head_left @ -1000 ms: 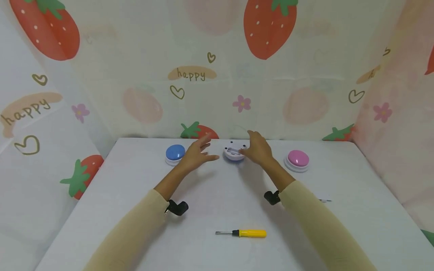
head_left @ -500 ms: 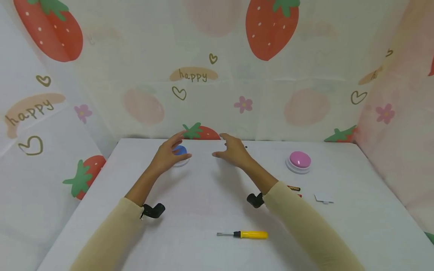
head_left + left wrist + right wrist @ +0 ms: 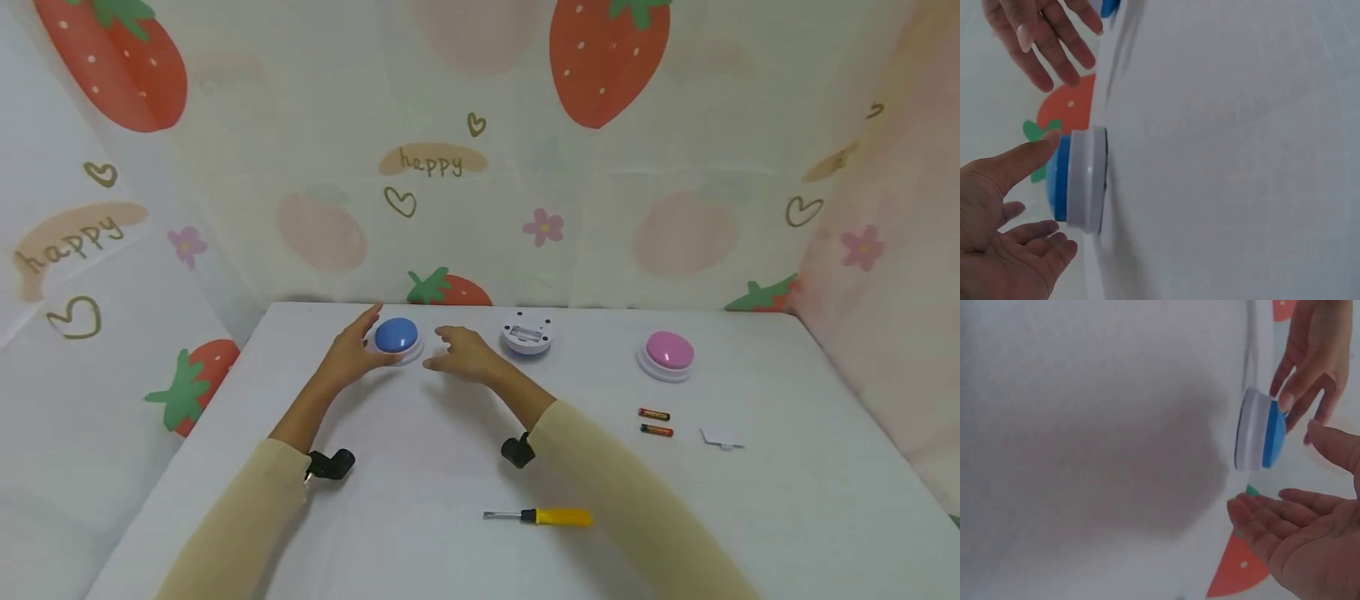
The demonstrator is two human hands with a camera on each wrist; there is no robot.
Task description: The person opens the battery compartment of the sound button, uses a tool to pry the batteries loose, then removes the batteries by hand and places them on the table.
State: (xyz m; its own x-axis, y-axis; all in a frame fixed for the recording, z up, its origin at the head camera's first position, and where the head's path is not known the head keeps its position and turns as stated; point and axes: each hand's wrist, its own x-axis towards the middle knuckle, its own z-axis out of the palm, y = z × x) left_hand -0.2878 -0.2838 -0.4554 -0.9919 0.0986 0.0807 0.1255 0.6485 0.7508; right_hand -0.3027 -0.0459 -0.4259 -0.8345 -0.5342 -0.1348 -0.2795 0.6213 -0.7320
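A blue push button with a white base [image 3: 396, 335] stands upright at the back of the table, left of centre. My left hand [image 3: 351, 352] is at its left side, fingers and thumb spread around it. In the left wrist view the thumb [image 3: 1029, 159] reaches the blue dome's edge; I cannot tell if it touches. My right hand [image 3: 467, 357] hovers right of the button, apart from it, with loosely bent fingers and nothing held. An overturned button [image 3: 528, 335] lies further right, its white underside up, showing an uncovered battery compartment.
A pink push button [image 3: 667, 353] stands at the back right. Before it lie two batteries [image 3: 656, 431] and a small white cover [image 3: 722, 438]. A yellow-handled screwdriver [image 3: 555, 517] lies near the front. A patterned cloth wall [image 3: 480, 225] rises behind the table.
Both hands have moved left, away from the overturned button to the blue one. The overturned button, the batteries and the white cover have come into full view.
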